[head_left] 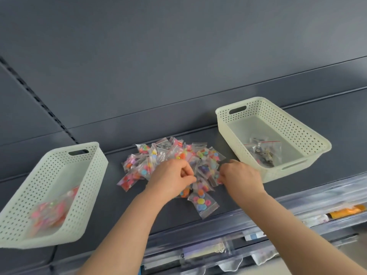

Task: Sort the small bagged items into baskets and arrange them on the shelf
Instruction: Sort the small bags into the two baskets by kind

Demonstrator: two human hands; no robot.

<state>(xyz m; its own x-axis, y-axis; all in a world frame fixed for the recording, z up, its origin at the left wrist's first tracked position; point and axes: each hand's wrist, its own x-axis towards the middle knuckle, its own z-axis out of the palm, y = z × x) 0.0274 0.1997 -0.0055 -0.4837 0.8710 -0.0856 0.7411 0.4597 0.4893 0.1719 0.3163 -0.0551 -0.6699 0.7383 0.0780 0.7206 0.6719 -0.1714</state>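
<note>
Nearest, along the bottom edge: clear plastic front strips (198, 253) of lower shelf levels, blurred. Behind them an orange packet (346, 212) at right and some white packets, too blurred to identify.

Two bare forearms reaching up from below onto a dark grey shelf (111, 205), matte and flat, seen at a tilt.

Mid-shelf, between the two baskets: pile of bags (151, 161), small clear zip bags of bright pieces in pink, orange, yellow and blue, overlapping loosely. One loose bag (202, 202) at the pile's near edge, flat on the shelf.

Left hand (170, 175) on top of the pile, fingers curled, thumb and forefinger pinched together into the bags. Right hand (241, 176) at the pile's right edge, fingers bent down onto a clear bag there; actual grasp or mere touch, cannot tell.

Left basket (59, 175): pale perforated plastic, slot handle at the far end, well apart from the pile, angled. Inside, colourful bags (49, 213), mostly pink and orange, blurred.

Right basket (297, 132): same type, just beside the right hand. Inside, at the near end, a few grey-filled bags (264, 151) with red zip lines.

Farthest: dark grey back panel (178, 56) with horizontal seams, slotted upright (39, 104) running diagonally at left.
</note>
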